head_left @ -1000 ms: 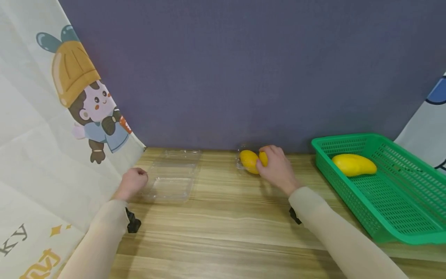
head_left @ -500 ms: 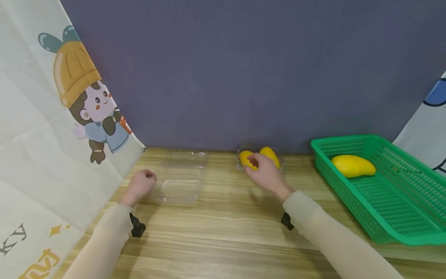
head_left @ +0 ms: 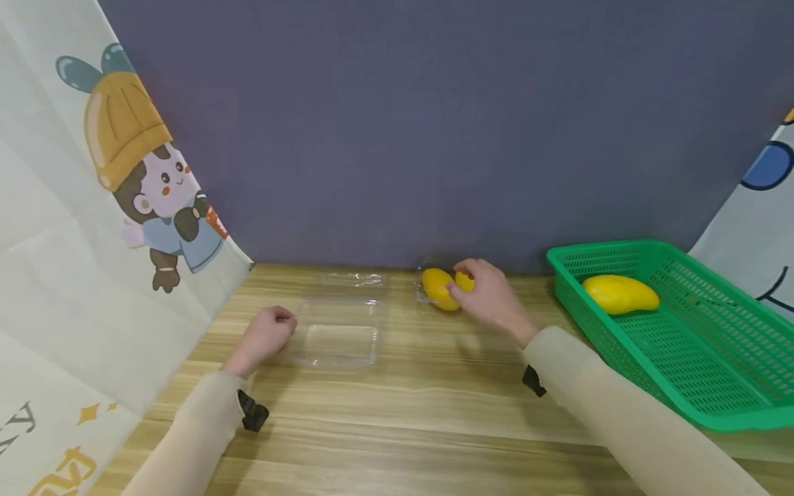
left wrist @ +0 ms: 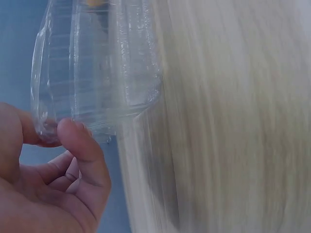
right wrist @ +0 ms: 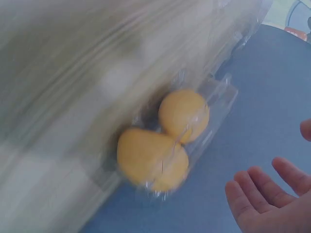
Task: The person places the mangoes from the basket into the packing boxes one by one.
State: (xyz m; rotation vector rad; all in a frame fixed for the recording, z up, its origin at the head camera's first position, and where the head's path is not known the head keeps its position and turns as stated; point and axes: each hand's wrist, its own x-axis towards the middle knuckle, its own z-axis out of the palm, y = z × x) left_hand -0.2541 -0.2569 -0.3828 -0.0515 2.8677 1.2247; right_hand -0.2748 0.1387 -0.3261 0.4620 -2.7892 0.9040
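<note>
A clear plastic fruit box (head_left: 341, 361) is at the left of the table. My left hand (head_left: 269, 334) pinches its corner between thumb and forefinger; the left wrist view shows the grip on the clear wall (left wrist: 73, 73). At the back middle, one yellow mango (head_left: 439, 288) and a second mango (head_left: 464, 281) sit together in another clear plastic box (right wrist: 224, 94). My right hand (head_left: 491, 297) hovers by them in the head view, partly covering the second mango. From the right wrist, the fingers (right wrist: 262, 191) look loose and stand apart from both fruits.
A green perforated basket (head_left: 626, 365) stands on the right, with one long yellow mango (head_left: 620, 294) inside. A dark blue-grey panel (head_left: 397, 138) closes off the back of the wooden table (head_left: 397, 420). A printed white cloth (head_left: 56, 227) hangs at the left.
My left hand has drawn its clear box to the right, nearer the mangoes. The right hand shifted left over the mangoes, then back right.
</note>
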